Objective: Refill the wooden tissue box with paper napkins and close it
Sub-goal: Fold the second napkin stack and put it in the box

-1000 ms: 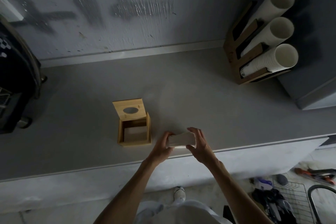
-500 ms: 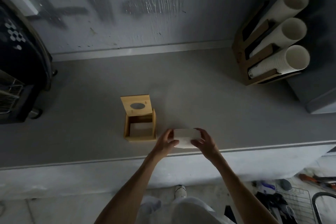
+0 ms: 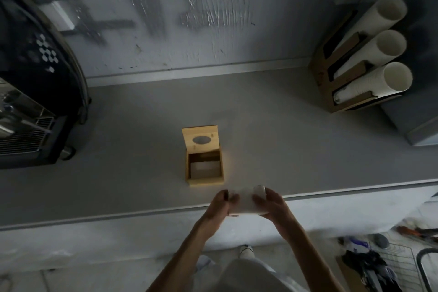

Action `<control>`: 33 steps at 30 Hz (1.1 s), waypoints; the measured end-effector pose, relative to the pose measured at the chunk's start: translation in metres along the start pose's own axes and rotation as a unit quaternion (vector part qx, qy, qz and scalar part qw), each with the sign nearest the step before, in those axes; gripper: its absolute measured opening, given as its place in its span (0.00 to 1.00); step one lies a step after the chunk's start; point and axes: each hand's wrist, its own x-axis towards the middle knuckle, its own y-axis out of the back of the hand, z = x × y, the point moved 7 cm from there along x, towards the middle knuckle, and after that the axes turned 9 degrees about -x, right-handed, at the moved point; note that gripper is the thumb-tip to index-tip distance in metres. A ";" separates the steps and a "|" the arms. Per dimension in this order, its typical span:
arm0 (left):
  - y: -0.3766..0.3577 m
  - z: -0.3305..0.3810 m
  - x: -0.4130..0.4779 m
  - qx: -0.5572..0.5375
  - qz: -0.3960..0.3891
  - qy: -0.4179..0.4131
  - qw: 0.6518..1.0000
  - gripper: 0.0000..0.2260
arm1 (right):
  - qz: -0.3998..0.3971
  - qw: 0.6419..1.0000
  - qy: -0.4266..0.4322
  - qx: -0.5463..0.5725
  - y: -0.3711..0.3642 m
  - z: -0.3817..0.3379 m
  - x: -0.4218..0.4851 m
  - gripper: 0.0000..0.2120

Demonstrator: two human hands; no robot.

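1. At 9 o'clock in the view, a dark coffee machine (image 3: 35, 102) stands on the grey counter (image 3: 296, 149), against the wall.
2. Near the middle of the counter sits the wooden tissue box (image 3: 205, 181). It is upright and open, and its lid (image 3: 201, 133), with an oval slot, is tipped up at the box's 12 o'clock edge.
3. A low layer of white napkins (image 3: 204, 169) lies at the bottom of the box, with the walls rising well above it.
4. At 5 o'clock from the box, the left hand (image 3: 219, 208) grips the left end of a stack of paper napkins (image 3: 246, 202), with its thumb and fingers curled round that end.
5. The stack is held level over the counter's front edge. It is near the box but apart from it and not inside it.
6. The right hand (image 3: 272, 206) grips the right end of the same stack, with its fingers wrapped over the top.
7. At 2 o'clock, a brown cup dispenser (image 3: 318, 78) stands against the wall and holds three tilted columns of white paper cups (image 3: 398, 78).
8. At 4 o'clock, below the counter, a wire basket (image 3: 403, 265) holds dark items that are too dim to name.
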 end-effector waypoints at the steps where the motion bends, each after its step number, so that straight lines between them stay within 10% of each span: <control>1: 0.008 0.005 -0.008 -0.002 -0.005 0.005 1.000 0.13 | -0.009 1.000 -0.007 -0.009 -0.006 -0.003 -0.003 0.19; 8: 0.067 0.058 -0.041 -0.015 -0.011 0.007 1.000 0.12 | -0.033 0.998 0.012 -0.044 -0.065 -0.056 0.004 0.17; 18: 0.127 0.136 0.002 0.167 0.180 -0.079 0.966 0.06 | 0.220 0.935 0.004 -0.278 -0.110 -0.104 0.086 0.20; 33: 0.128 0.137 0.002 0.189 0.227 -0.074 0.952 0.07 | 0.229 0.853 0.002 -0.468 -0.125 -0.105 0.082 0.18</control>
